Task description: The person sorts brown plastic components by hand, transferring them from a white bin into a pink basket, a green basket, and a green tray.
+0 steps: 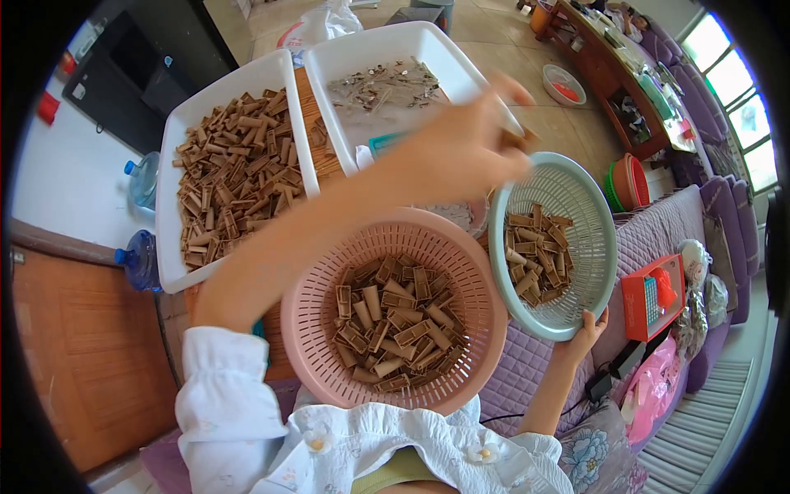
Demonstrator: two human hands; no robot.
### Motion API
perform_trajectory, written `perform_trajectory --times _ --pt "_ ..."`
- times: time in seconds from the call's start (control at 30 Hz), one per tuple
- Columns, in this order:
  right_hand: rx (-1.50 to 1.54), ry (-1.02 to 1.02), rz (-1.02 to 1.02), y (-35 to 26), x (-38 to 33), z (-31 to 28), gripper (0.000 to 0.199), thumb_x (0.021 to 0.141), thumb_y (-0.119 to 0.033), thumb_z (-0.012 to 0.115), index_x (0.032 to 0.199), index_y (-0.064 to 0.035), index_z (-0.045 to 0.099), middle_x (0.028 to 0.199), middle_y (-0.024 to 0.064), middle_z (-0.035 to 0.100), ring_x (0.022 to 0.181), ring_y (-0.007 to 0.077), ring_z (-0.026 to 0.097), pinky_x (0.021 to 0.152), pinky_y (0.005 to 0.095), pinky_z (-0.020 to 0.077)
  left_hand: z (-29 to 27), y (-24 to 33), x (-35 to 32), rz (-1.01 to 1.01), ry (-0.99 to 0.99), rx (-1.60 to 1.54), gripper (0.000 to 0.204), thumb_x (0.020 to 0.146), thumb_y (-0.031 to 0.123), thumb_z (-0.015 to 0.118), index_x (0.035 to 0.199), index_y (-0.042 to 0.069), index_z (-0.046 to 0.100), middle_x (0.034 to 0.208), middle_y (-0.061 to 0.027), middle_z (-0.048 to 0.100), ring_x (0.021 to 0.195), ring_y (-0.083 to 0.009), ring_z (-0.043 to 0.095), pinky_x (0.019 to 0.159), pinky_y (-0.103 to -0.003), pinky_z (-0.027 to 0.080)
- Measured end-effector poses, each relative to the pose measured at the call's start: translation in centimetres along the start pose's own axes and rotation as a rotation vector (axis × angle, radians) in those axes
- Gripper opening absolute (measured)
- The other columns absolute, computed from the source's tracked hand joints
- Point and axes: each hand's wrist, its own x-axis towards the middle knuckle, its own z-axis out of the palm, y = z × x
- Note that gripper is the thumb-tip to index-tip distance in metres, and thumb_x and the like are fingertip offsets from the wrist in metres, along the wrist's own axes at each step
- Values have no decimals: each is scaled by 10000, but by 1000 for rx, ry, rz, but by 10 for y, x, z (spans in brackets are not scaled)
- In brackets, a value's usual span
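Observation:
My left arm reaches across to the right, and my left hand (490, 144) is above the far rim of a pale green basket (594, 214). It is smeared by motion, with a small brown half-tube piece (518, 140) in its fingers. My right hand (588, 331) grips the near right rim of that basket, which is tilted and holds several brown pieces (539, 255). Directly in front of me, a pink slotted basket (309, 329) contains a heap of the same brown half-tube pieces (399, 321).
At the left, a white tub (174, 177) is full of brown pieces. Another white tub (329, 62), farther back, holds clear and metallic bits and a teal item, partly behind my forearm. On the quilted purple sofa (658, 222) lie a red box (654, 296) and plastic bags.

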Motion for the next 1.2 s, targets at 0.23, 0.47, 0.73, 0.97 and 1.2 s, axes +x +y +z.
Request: perform_trajectory --times 0.23,0.47,0.73,0.97,1.2 --pt "-76 28 -3 4 3 0 550 689 20 461 1193 -49 252 1049 119 428 904 208 491 798 309 438 70 -37 36 -540 -276 -370 854 734 554 520 1291 16 159 1206 -209 391 1122 -294 382 961 -395 273" --pt "-83 12 -14 5 8 -11 557 690 31 469 1201 -48 261 1047 109 435 902 210 484 800 314 426 -71 -58 -16 -322 18 -498 419 858 398 408 1118 73 457 1066 -80 529 934 -168 527 814 -314 428" --pt "-93 -36 8 8 13 -16 517 696 22 462 1180 -49 294 1052 125 462 912 226 494 804 325 429 -224 -101 -139 -416 577 -285 239 822 236 516 1002 79 513 862 4 558 739 -55 521 652 -203 442" --pt "-133 -55 22 6 10 -7 490 718 -3 459 1179 -35 296 1047 134 458 912 232 502 785 330 443 -209 -141 -178 -627 101 610 153 775 59 498 916 24 548 858 -79 599 811 -183 563 732 -293 433" --pt "-145 -64 -14 6 14 -16 488 726 -27 471 1182 -36 300 1053 131 452 917 236 498 789 337 435 -192 -171 -155 -503 -21 813 233 753 129 552 962 26 560 964 -143 560 930 -276 528 809 -349 419"
